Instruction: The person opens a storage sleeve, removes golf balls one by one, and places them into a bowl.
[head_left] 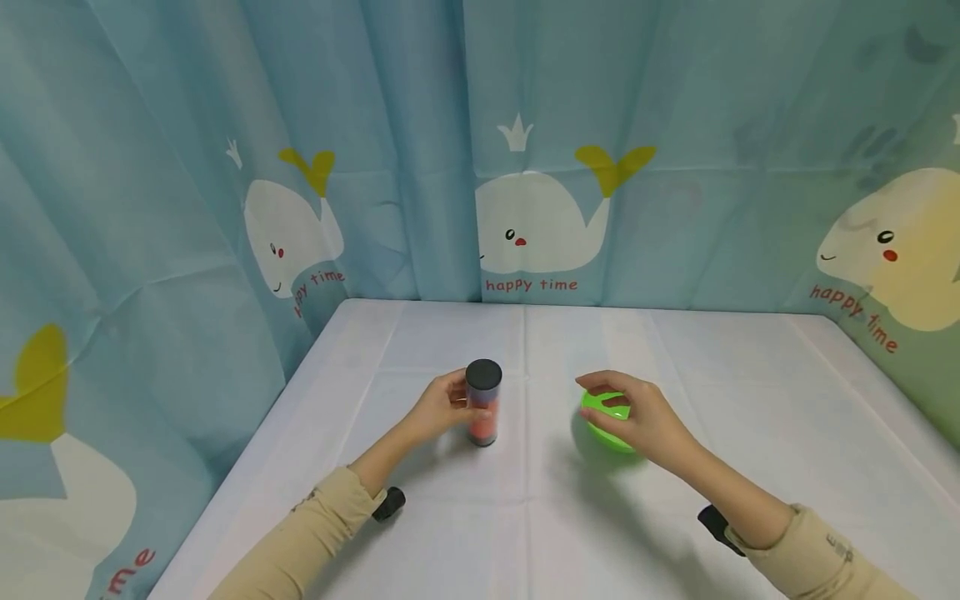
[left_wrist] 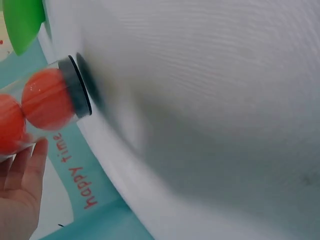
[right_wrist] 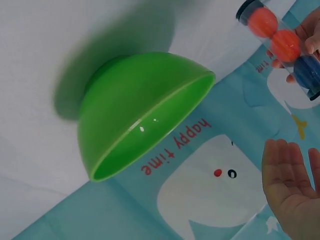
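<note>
My left hand (head_left: 442, 407) grips a clear tube (head_left: 483, 408) with dark end caps, thumb across its near side and fingers behind. Two orange balls (right_wrist: 286, 46) and a dark blue ball (right_wrist: 307, 71) are stacked inside it. The tube stands upright, its lower cap (left_wrist: 75, 86) close over the white cloth in the left wrist view. A green bowl (right_wrist: 130, 95) sits to the right of the tube, opening upward. My right hand (head_left: 637, 414) hovers over that bowl with fingers relaxed and nothing between them, partly covering it in the head view.
A white cloth covers the table (head_left: 465, 533). Blue curtains (head_left: 420, 100) printed with whales hang along the table's back and left sides, and a greener stretch runs down the right. A black strap piece (head_left: 389, 504) shows at the left wrist, another (head_left: 718, 528) at the right.
</note>
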